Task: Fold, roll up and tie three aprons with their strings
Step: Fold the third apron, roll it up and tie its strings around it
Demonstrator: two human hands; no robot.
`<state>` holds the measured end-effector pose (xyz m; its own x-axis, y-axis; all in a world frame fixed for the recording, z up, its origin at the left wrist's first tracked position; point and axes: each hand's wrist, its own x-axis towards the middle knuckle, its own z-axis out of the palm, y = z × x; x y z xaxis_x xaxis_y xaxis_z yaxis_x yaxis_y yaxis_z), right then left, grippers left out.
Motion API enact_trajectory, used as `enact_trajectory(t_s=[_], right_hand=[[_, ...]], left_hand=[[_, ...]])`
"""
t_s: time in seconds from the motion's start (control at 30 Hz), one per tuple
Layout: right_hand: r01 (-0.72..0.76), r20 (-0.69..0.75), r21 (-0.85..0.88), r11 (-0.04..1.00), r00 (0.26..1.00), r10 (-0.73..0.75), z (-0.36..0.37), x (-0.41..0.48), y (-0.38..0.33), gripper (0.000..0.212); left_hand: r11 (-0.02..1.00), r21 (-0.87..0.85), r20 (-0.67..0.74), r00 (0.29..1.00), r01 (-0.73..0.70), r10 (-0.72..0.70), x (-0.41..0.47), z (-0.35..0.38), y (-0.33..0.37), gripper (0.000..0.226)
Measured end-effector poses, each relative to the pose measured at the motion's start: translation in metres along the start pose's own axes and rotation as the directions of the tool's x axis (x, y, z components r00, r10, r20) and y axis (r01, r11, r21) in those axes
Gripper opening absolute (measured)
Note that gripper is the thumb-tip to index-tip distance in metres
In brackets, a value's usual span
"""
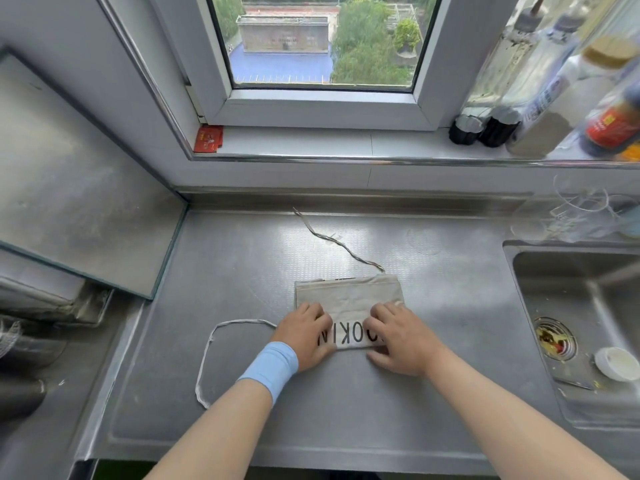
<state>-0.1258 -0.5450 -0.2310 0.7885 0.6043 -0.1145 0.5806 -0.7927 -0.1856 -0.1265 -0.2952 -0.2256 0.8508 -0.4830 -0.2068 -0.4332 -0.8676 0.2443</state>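
On the steel counter (242,258), your left hand (304,336) and right hand (398,341) clutch the near end of the apron (348,296); roll tight and even toward the string (332,239) beyond them.

The left hand (304,336) and right hand (398,341) grip the near, rolled edge of the apron (346,296); a looped string (207,355) lies left of the apron; a second string (332,240) trails beyond it; the sink (568,271) sits to its right.
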Motion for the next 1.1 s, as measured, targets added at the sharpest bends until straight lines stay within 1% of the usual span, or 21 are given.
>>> enact_trajectory(t_s=[0.07, 0.1, 0.17, 0.23, 0.27, 0.33, 0.37, 0.43, 0.53, 0.6, 0.63, 0.67, 0.7, 0.73, 0.77, 0.83, 0.9, 0.97, 1.0, 1.07, 1.1], right_hand=[[0.036, -0.021, -0.012, 0.999, 0.999, -0.036, -0.003, -0.001, 0.005, 0.022], [0.050, -0.026, -0.037, 0.998, 0.998, -0.051, -0.003, 0.000, 0.006, 0.017], [0.036, -0.008, -0.106, 0.994, 0.999, -0.037, -0.001, 0.004, 0.005, 0.019], [-0.060, 0.004, -0.135, 0.989, 0.998, 0.061, 0.001, 0.006, 0.004, 0.025], [-0.120, -0.011, -0.139, 0.983, 0.993, 0.120, 0.001, 0.007, 0.003, 0.027], [-0.253, -0.027, -0.072, 0.965, 0.968, 0.251, -0.004, 0.009, 0.002, 0.029], [-0.308, 0.005, -0.030, 0.951, 0.951, 0.309, -0.008, 0.011, 0.002, 0.030], [-0.360, 0.068, -0.051, 0.931, 0.929, 0.363, -0.012, 0.016, 0.001, 0.034], [-0.388, 0.106, -0.085, 0.918, 0.912, 0.396, -0.010, 0.022, 0.002, 0.035], [-0.344, 0.058, -0.101, 0.934, 0.935, 0.351, -0.010, 0.026, 0.004, 0.027], [-0.296, 0.033, -0.151, 0.943, 0.952, 0.304, -0.009, 0.028, 0.005, 0.021], [-0.242, -0.018, -0.192, 0.951, 0.970, 0.243, -0.006, 0.029, 0.005, 0.019], [-0.175, -0.073, -0.205, 0.963, 0.984, 0.163, -0.005, 0.030, 0.004, 0.018], [-0.113, -0.102, -0.188, 0.976, 0.990, 0.095, -0.003, 0.031, -0.001, 0.016], [-0.074, -0.128, -0.172, 0.982, 0.990, 0.052, -0.002, 0.032, -0.007, 0.011], [-0.068, -0.153, -0.139, 0.988, 0.987, 0.047, 0.000, 0.033, -0.019, 0.014], [-0.092, -0.148, -0.107, 0.990, 0.986, 0.076, 0.004, 0.033, -0.021, 0.015], [-0.128, -0.134, -0.063, 0.990, 0.984, 0.118, 0.007, 0.030, -0.016, 0.012], [-0.150, -0.124, -0.033, 0.988, 0.982, 0.145, 0.007, 0.028, -0.011, 0.009], [-0.174, -0.096, 0.014, 0.985, 0.980, 0.174, 0.003, 0.023, -0.003, 0.004], [-0.168, -0.084, 0.032, 0.985, 0.982, 0.170, 0.001, 0.020, 0.001, 0.010]], left_hand=[[1.000, 0.008, 0.033, 0.999, 0.005, -0.005, -0.004, -0.001, -0.003, 0.050], [1.000, -0.005, 0.024, 1.000, 0.017, -0.016, -0.006, -0.003, -0.004, 0.050], [0.997, -0.068, 0.003, 1.000, 0.027, -0.027, -0.008, -0.003, -0.008, 0.042], [0.989, -0.142, -0.016, 0.999, 0.040, -0.042, -0.010, -0.001, -0.011, 0.030], [0.978, -0.198, -0.023, 0.997, 0.071, -0.078, -0.011, 0.000, -0.013, 0.026], [0.941, -0.300, -0.038, 0.983, 0.159, -0.178, -0.009, -0.001, -0.017, 0.026], [0.922, -0.332, -0.026, 0.974, 0.202, -0.223, -0.008, -0.002, -0.019, 0.028], [0.898, -0.348, 0.020, 0.960, 0.270, -0.281, -0.002, -0.004, -0.020, 0.031], [0.886, -0.282, 0.092, 0.929, 0.369, -0.358, 0.008, -0.009, -0.020, 0.028], [0.908, -0.200, 0.069, 0.930, 0.368, -0.361, 0.011, -0.010, -0.019, 0.020], [0.926, -0.148, 0.044, 0.937, 0.348, -0.346, 0.012, -0.011, -0.015, 0.017], [0.949, -0.100, -0.005, 0.953, 0.300, -0.302, 0.013, -0.012, -0.011, 0.019], [0.977, -0.054, -0.044, 0.977, 0.204, -0.207, 0.014, -0.013, -0.004, 0.025], [0.993, -0.022, -0.040, 0.992, 0.117, -0.118, 0.014, -0.011, 0.005, 0.026], [0.998, 0.040, -0.047, 0.998, 0.053, -0.051, 0.016, -0.008, 0.012, 0.021], [0.993, 0.120, -0.019, 1.000, 0.009, -0.007, 0.017, -0.001, 0.021, 0.020], [0.992, 0.124, -0.004, 1.000, 0.006, -0.005, 0.016, 0.002, 0.026, 0.022], [0.995, 0.102, -0.016, 1.000, -0.003, 0.005, 0.010, 0.003, 0.024, 0.013], [0.997, 0.077, -0.017, 1.000, -0.006, 0.007, 0.007, 0.003, 0.023, 0.015], [0.999, 0.036, 0.006, 1.000, 0.013, -0.013, 0.004, 0.002, 0.018, 0.031], [0.999, 0.027, -0.019, 0.999, 0.030, -0.030, 0.003, 0.003, 0.015, 0.033]])
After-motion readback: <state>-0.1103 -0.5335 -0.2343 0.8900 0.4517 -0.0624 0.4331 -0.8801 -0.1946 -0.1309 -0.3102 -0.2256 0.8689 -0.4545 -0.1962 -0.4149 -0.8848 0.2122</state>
